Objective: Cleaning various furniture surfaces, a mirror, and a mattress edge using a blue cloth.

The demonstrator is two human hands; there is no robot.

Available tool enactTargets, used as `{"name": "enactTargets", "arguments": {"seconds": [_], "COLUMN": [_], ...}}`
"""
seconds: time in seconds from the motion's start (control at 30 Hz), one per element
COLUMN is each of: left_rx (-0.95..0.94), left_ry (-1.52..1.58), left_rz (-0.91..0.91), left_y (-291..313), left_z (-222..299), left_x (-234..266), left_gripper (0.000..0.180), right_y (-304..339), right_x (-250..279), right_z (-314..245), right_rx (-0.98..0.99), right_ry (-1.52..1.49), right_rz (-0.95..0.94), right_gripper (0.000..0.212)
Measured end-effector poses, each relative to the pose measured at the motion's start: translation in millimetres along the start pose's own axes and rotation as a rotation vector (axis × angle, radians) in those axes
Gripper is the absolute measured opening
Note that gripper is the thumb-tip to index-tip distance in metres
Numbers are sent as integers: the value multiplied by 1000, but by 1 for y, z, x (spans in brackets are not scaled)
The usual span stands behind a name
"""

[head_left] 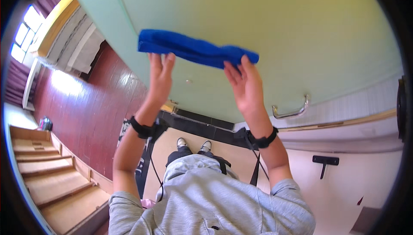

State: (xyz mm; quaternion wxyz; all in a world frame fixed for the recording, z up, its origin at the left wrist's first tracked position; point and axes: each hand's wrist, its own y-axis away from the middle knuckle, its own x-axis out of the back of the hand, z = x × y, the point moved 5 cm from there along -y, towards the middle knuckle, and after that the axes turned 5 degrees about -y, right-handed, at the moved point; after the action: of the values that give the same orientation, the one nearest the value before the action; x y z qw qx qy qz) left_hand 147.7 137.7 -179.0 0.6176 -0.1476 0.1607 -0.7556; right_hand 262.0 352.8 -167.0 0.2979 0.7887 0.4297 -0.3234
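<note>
A folded blue cloth (193, 48) is stretched sideways in front of a large pale green panel (301, 28), its left end a little higher than its right. My left hand (161, 78) grips the lower edge near the left end, its fingertips partly hidden by the cloth. At the right end, my right hand (247, 84) pinches the cloth between thumb and fingers. Both arms are raised, each with a black strap at the wrist. Whether the cloth touches the panel, I cannot tell.
A curved metal handle (292, 111) sticks out of the panel's lower right. Dark red floorboards (79, 116) lie to the left, with a wooden frame of compartments (64, 177) at the lower left. A black T-shaped object (325, 161) is at the right against a white surface.
</note>
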Motion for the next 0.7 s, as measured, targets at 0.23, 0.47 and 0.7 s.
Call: {"name": "enactTargets", "arguments": {"seconds": [0.23, 0.47, 0.7], "left_rx": [235, 738, 1131], "left_ry": [-35, 518, 380], "left_rz": [100, 400, 514], "left_y": [103, 227, 324], "left_z": [-171, -440, -696], "left_x": [-17, -32, -38], "left_gripper": [58, 55, 24], "right_y": [-40, -94, -155], "right_x": [186, 402, 615], "right_z": [170, 335, 473], "right_rx": [-291, -486, -694], "right_ry": [109, 307, 293], "right_rz": [382, 539, 778], "right_gripper": [24, 27, 27]}}
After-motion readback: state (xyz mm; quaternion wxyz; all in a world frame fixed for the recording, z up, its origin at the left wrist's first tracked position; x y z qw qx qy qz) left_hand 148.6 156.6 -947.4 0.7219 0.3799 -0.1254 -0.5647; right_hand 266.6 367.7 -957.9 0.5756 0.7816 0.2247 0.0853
